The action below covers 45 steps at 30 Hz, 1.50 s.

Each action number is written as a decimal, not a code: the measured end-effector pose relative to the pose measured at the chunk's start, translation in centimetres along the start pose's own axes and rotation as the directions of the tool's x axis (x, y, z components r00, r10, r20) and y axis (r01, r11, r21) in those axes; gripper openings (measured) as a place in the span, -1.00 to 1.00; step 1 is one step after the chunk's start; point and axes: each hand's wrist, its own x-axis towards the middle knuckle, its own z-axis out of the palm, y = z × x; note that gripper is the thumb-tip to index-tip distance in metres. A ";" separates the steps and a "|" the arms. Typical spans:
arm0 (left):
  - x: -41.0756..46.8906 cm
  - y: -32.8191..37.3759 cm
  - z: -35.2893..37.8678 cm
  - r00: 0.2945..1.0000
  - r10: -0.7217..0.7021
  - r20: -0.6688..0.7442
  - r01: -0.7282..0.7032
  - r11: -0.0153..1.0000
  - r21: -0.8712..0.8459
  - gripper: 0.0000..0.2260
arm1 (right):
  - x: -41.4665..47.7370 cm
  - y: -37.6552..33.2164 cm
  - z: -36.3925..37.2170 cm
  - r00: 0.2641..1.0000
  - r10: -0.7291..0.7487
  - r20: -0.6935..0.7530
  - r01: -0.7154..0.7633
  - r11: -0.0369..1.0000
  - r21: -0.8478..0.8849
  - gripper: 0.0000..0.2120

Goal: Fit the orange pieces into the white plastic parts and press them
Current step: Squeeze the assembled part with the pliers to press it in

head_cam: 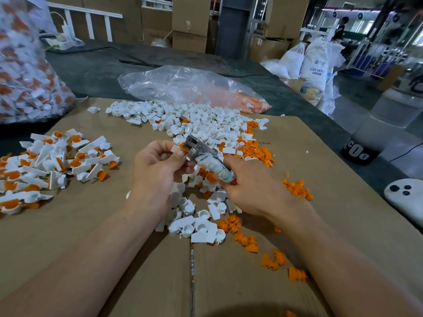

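Over the bench, our left hand pinches a white part holding an orange piece; our right hand grips pliers against it. Pressing step, we judge: squeeze squarely next.

One wide-angle camera sits on the person's head, facing forward and down, close over the cardboard sheet on the desk. Stacked boxes show beyond it.

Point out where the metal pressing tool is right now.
Head view, centre: the metal tool is held in the right hand, its head at the white part pinched by the left hand.
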 end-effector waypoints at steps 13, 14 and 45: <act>-0.1 0.2 -0.3 1.000 -0.008 0.009 0.007 1.000 0.016 -0.78 | 0.0 0.1 0.3 0.998 -0.029 -0.062 0.027 0.999 -0.034 -0.82; -0.1 0.2 -0.3 1.000 -0.008 0.004 0.008 1.000 0.016 -0.79 | 0.0 0.1 0.3 0.997 -0.036 -0.068 0.033 0.999 -0.036 -0.82; 2.5 2.2 -3.5 0.884 -0.225 -0.410 0.004 0.880 -0.475 -0.82 | 0.8 6.3 -0.8 0.926 0.361 -0.111 -0.362 0.932 0.013 -0.30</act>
